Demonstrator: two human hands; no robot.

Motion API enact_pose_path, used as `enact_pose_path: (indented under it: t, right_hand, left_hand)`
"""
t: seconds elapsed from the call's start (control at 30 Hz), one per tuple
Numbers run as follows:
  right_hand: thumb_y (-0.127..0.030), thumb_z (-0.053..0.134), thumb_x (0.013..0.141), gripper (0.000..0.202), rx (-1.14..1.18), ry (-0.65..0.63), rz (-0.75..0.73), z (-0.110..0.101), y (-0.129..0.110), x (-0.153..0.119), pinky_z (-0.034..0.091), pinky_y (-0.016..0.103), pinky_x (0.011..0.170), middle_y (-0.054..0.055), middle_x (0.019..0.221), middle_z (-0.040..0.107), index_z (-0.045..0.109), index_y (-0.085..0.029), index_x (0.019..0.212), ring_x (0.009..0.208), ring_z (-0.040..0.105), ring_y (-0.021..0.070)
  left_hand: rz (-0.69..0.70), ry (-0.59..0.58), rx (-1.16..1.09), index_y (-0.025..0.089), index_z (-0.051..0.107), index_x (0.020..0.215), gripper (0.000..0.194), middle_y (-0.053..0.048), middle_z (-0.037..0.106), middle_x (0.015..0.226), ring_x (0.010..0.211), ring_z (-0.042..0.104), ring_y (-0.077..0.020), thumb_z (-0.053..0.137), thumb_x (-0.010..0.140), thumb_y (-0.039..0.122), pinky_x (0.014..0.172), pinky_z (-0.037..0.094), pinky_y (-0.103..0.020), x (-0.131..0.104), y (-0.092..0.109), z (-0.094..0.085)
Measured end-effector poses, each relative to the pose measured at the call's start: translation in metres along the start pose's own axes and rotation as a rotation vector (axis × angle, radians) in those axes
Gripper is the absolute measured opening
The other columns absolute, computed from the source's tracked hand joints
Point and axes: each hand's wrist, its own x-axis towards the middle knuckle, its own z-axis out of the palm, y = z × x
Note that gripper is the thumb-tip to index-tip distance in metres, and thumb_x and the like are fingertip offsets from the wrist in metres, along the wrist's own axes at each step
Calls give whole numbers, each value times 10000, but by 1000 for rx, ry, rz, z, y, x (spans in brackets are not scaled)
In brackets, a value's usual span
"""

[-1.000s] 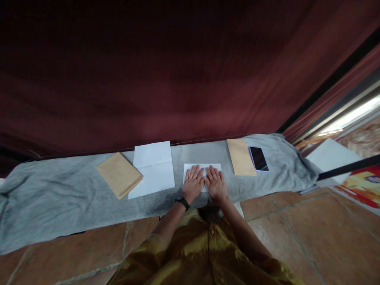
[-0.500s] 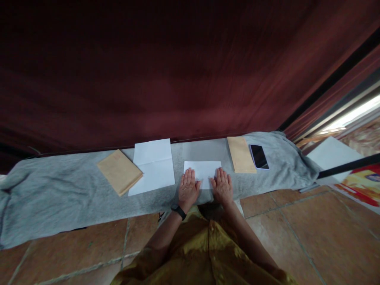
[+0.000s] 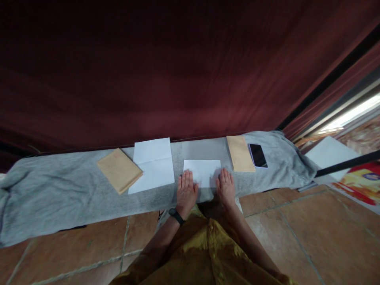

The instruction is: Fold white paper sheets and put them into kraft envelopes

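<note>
A folded sheet of white paper [image 3: 204, 173] lies on the grey cloth in front of me. My left hand [image 3: 187, 192] rests flat at its left edge, fingers stretched out. At the right edge is my right hand [image 3: 226, 189], also flat with fingers extended and holding nothing. To the left lies a larger white sheet [image 3: 154, 164] with a crease across it. A brown envelope [image 3: 119, 170], apparently one of a stack, overlaps that sheet's left side. Another brown envelope [image 3: 241, 154] lies right of my right hand.
A phone [image 3: 258, 155] with a dark screen lies beside the right envelope. Grey cloth [image 3: 59, 190] covers the long narrow surface, and a dark red curtain [image 3: 166, 79] hangs behind it. At the far right are a dark bar [image 3: 347, 163] and a red printed package [image 3: 360, 182].
My hands have moved slightly apart, the right one shifting outward to the paper's right edge. The folded paper stays in place; the view has shifted slightly.
</note>
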Motion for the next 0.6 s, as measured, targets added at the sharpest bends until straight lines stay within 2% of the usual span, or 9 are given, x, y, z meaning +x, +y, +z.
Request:
enact_pose_path:
  t: [0.17, 0.3, 0.43, 0.6]
  right_hand:
    - [-376, 244, 1061, 573, 172, -110, -146, 1, -35, -8, 336, 476, 1181, 178, 1570, 398, 336, -80, 1543, 1489, 310, 241]
    - [-382, 254, 1065, 557, 144, -197, -230, 1, -57, -22, 302, 478, 1202, 148, 1564, 419, 349, -117, 1545, 1478, 336, 235]
    - [-395, 253, 1071, 574, 51, -197, -262, -6, -53, -28, 262, 475, 1218, 170, 1569, 401, 362, -70, 1531, 1490, 309, 247]
    - [-435, 281, 1069, 589, -13, -168, -265, -10, -37, -32, 248, 477, 1217, 169, 1583, 375, 358, -84, 1536, 1495, 299, 260]
  left_hand:
    - [212, -71, -12, 90, 155, 1586, 652, -145, 275, 1635, 1527, 209, -248, 355, 984, 239, 1248, 226, -488, -13, 20, 4]
    - [266, -116, 6, 115, 142, 1595, 685, -132, 245, 1648, 1535, 180, -242, 386, 960, 194, 1256, 210, -464, -20, 25, 9]
    - [272, -136, -4, 126, 194, 1588, 633, -103, 256, 1649, 1537, 171, -233, 355, 982, 215, 1265, 183, -457, -21, 21, 8]
    - [283, -171, -22, 94, 265, 1564, 584, -120, 288, 1633, 1534, 186, -223, 315, 1014, 282, 1266, 183, -455, -20, 17, -1]
